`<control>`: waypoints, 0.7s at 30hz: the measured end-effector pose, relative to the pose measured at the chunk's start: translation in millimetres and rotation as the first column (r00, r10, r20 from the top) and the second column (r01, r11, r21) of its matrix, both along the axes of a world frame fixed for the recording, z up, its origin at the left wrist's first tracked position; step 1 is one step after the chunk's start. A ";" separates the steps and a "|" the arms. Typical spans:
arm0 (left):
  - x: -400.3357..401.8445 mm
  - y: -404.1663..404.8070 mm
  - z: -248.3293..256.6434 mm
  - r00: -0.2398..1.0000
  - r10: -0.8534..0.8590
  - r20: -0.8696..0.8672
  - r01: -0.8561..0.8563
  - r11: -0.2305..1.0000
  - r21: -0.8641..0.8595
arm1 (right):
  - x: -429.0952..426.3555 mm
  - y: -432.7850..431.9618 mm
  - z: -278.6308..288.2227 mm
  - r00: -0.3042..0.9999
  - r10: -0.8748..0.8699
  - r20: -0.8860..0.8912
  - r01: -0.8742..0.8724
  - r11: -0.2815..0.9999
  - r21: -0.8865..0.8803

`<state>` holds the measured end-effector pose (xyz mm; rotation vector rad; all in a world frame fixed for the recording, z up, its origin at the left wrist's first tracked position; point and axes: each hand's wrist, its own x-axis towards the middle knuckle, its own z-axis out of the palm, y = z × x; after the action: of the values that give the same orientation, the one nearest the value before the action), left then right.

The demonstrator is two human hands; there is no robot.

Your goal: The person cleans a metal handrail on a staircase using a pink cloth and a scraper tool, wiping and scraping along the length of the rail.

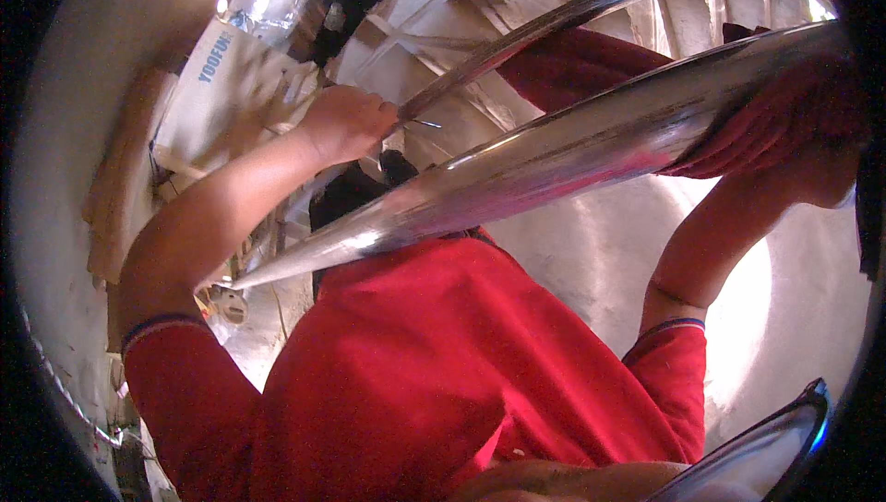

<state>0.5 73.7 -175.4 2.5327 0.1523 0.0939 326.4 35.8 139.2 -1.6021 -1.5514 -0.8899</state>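
Observation:
My left hand (351, 123) is closed around the lower end of a curved metal tube (526, 45). A thin bright metal tip (423, 124) sticks out beside those fingers; what it belongs to is hidden. Slanting across in front of me is a wide, polished metal tube (526, 163), which looks narrower towards the left. Over its right end lies a dark red cloth (747, 121). My right hand (827, 166), in deep shadow at the right rim, is at this cloth, its fingers mostly hidden.
On the left stands a white carton (218, 87) with blue writing, beside a brown board (128, 177). Several pale slat-like pieces (657, 10) line the upper right. More dark red cloth (581, 66) shows behind the wide tube. A shiny dark-rimmed object (761, 446) fills the lower right corner.

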 end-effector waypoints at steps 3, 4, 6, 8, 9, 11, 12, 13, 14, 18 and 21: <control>2.2 4.6 3.2 0.993 0.113 0.042 -0.114 0.993 0.026 | 3.1 4.4 -0.2 1.000 0.007 -0.005 -0.007 1.000 -0.012; -3.7 -1.5 -9.3 0.978 0.148 0.148 -0.150 0.989 0.001 | 3.4 4.3 -0.1 1.000 -0.001 -0.010 0.000 1.000 -0.018; -21.3 -6.6 -21.0 0.993 0.120 -0.004 -0.120 0.993 0.013 | 5.4 3.7 2.8 1.000 -0.004 -0.008 0.004 1.000 -0.014; -83.7 -39.7 -86.7 0.975 0.167 -0.144 -0.214 0.877 -0.430 | 3.6 4.3 4.1 1.000 -0.002 -0.009 0.002 1.000 -0.014; -103.9 -50.0 -97.9 0.956 0.100 -0.274 -0.217 0.873 -0.437 | 4.4 4.1 3.2 1.000 -0.004 -0.006 0.004 1.000 -0.018; -127.7 -50.9 -76.4 0.802 -0.039 -0.596 0.015 0.999 -0.044 | 5.8 2.5 3.3 1.000 -0.013 0.002 0.013 1.000 -0.020; -133.7 -52.5 -73.1 0.794 0.037 -0.606 -0.052 0.999 -0.007 | 5.5 0.6 3.6 1.000 -0.022 0.007 0.022 0.999 -0.026; -139.8 -58.9 -70.9 0.778 0.116 -0.618 -0.129 0.991 0.025 | 4.8 1.1 3.5 1.000 -0.021 0.009 0.021 0.999 -0.032; -133.2 -60.2 -58.3 0.740 0.114 -0.663 -0.163 0.987 -0.012 | 3.7 3.3 2.6 1.000 -0.015 0.014 0.016 0.999 -0.040; -108.5 -53.3 -15.9 0.596 0.192 -0.780 -0.731 0.533 -0.427 | -5.2 4.9 4.6 1.000 -0.011 -0.018 0.010 1.000 -0.020; -58.6 -31.0 59.7 0.526 -0.020 -0.850 -0.839 0.153 -0.522 | -10.5 7.5 2.8 0.998 -0.006 -0.055 0.005 1.000 -0.012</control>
<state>-58.0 42.8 -115.7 1.0089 1.0321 -0.6105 315.9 43.3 142.0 -1.6266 -1.5170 -0.8340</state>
